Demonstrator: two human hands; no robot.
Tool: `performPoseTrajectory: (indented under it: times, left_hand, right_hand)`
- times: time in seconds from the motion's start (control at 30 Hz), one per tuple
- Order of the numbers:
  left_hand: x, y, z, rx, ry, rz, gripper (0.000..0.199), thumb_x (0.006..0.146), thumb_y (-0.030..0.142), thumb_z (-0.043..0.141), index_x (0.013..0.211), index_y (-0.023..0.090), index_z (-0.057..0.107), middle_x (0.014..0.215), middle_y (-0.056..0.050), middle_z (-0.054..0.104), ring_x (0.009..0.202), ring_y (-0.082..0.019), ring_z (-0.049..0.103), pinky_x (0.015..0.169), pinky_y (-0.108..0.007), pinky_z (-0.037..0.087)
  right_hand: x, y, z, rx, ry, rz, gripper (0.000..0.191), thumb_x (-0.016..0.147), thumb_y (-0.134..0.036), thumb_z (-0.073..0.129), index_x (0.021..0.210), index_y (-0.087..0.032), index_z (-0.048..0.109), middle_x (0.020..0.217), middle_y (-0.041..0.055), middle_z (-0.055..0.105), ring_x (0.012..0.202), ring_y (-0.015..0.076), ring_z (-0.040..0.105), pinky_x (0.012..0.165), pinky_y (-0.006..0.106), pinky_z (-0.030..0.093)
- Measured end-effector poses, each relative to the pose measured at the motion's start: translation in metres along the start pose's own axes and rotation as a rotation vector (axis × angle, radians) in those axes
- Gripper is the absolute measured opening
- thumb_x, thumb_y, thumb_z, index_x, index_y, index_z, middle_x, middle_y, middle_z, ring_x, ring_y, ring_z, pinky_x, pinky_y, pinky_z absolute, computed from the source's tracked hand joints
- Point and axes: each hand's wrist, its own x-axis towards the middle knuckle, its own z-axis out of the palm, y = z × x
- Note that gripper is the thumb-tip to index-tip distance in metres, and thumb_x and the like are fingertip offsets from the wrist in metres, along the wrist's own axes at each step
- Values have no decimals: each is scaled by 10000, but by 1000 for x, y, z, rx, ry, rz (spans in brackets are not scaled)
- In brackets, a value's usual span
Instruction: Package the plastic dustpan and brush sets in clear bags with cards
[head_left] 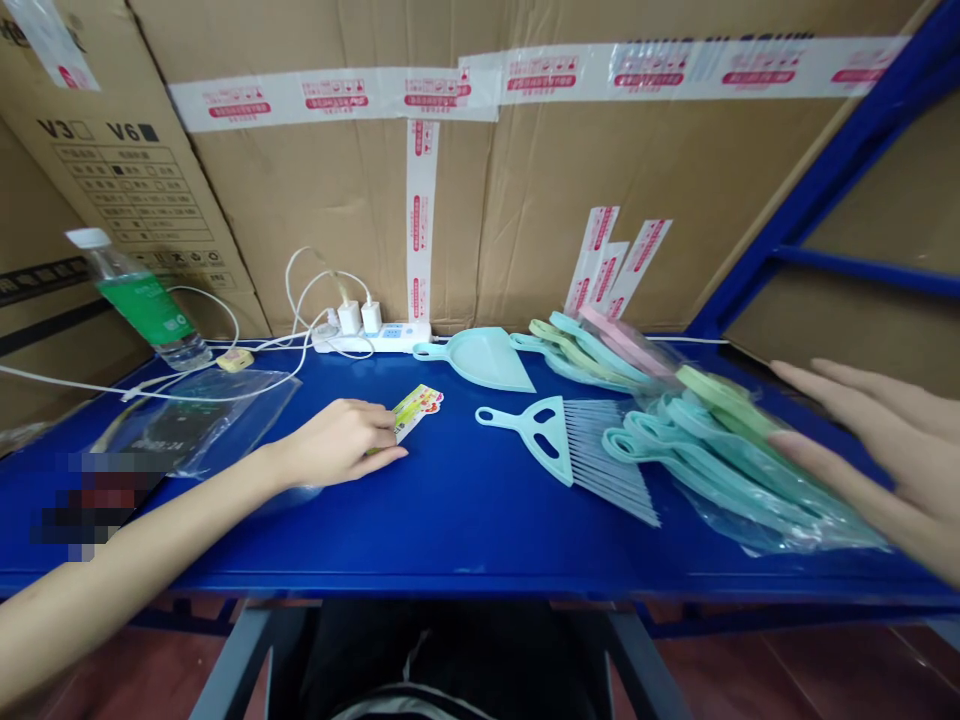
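Observation:
My left hand [339, 440] rests low on the blue table, its curled fingers closed over the near end of a small colourful card [415, 408]. To its right lie a mint-green hand brush [559, 445] with grey bristles and, behind that, a mint-green dustpan [487, 358]. My right hand [892, 450] is at the right edge, slightly blurred, fingers stretched out and apart. Beneath and beside it is a pile of mint-green brushes in clear plastic [735, 470]. Several more wrapped pieces, green, blue and pink [622, 340], lie behind that pile.
A power strip [405, 337] with chargers and white cables runs along the cardboard back wall [337, 200]. At left are a water bottle [146, 305], a phone in a plastic bag [169, 430] and a small yellow block [235, 360]. A blue metal frame [817, 170] rises at right.

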Motion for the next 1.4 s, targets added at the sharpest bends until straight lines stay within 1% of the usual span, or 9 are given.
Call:
performPoseTrajectory:
  times: [0.07,0.17,0.27,0.37,0.6,0.77,0.9,1.13,1.4]
  left_hand:
    - [9,0,-1,43,-12,-12,352,1008,280,424,797,175,685,759,-24,657,670,-147,615,637,-260,458]
    - [31,0,3,135,-37,-53,233,978,218,467,1014,165,691,899,-46,690,770,-168,657,697,-276,502]
    - [60,-2,9,240,-112,-120,309,965,188,475,1239,129,605,1113,-102,685,919,-216,676,729,-312,534]
    - [90,-5,15,318,-185,-128,385,958,119,446,1335,104,524,1218,-143,650,1026,-245,663,740,-324,543]
    - [122,-11,21,375,-233,-68,284,878,0,482,1108,109,608,985,-121,674,902,-235,671,629,-297,504]
    - [116,-7,16,390,-250,-25,253,913,7,447,1046,139,618,911,-82,655,767,-179,664,563,-265,460]
    - [92,-2,9,429,-211,38,238,930,21,435,1001,150,623,859,-55,628,665,-154,633,523,-271,427]
    - [43,15,8,458,-17,176,221,949,43,423,892,184,584,788,-10,588,585,-134,567,532,-285,431]
    - [26,26,18,395,110,205,262,947,20,391,853,168,586,753,-3,592,549,-131,541,524,-284,415]
  right_hand:
    - [4,-35,-5,91,98,-175,674,987,-623,191,1267,-174,609,1200,191,674,1116,326,628,904,508,507]
    - [8,-87,4,177,94,-416,392,1026,-391,343,1115,-183,663,1021,143,719,934,287,643,824,456,509]
    - [5,-120,29,121,34,-418,271,987,-262,444,957,-158,693,833,108,683,797,259,608,698,376,482]
    - [1,-132,49,113,22,-359,220,953,-206,492,834,-164,672,766,91,630,755,241,574,647,337,454]
    - [4,-138,56,159,69,-358,241,963,-200,441,749,-193,551,709,55,563,679,210,535,613,312,442]
    - [7,-145,47,296,172,-306,235,970,-181,372,750,-235,438,691,17,489,620,186,522,574,284,425]
    - [13,-149,35,358,182,-209,230,972,-197,355,753,-258,386,699,5,445,581,180,502,540,285,395]
    - [38,-166,29,301,-29,-153,230,954,-249,352,742,-242,440,745,29,473,598,189,507,493,290,344]
    - [76,-207,24,258,-368,-281,159,935,-193,424,891,-177,576,890,109,598,820,252,627,629,321,471]
